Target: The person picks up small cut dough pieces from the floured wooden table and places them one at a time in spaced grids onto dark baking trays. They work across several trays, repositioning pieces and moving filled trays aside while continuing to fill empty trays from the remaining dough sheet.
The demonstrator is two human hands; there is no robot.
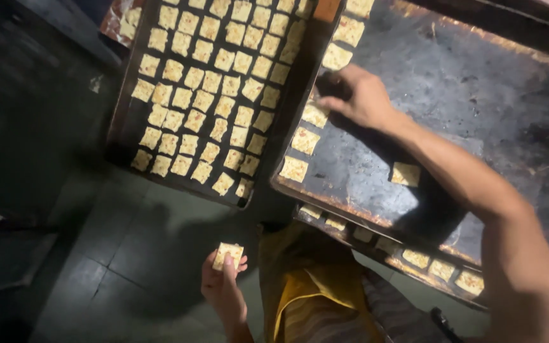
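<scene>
Left hand (222, 282) low over the floor (128, 254), closed around a small stack of square dough pieces (228, 253), thumb pressing the top one, stack upright against the fingers

Right hand (360, 95) stretched up and across to the left edge of the dark, rusty tray (478, 95), fingers curled down on a square piece (316, 114) right at that edge; unclear whether pinched or only pressed flat

Held stack well below and left of the right hand, so the left hand nearer the supply, the right nearer the tray

Along the same left edge, a column of pieces: two above the hand, two below toward the near-left corner, one stray piece (405, 173) farther in; most of the tray surface bare

Left of it, a second tray (122, 108) filled with close rows of squares, its long axis running away from the viewer

Beneath the dark tray's near edge, another tray (382, 254) with a partly hidden row of pieces
</scene>
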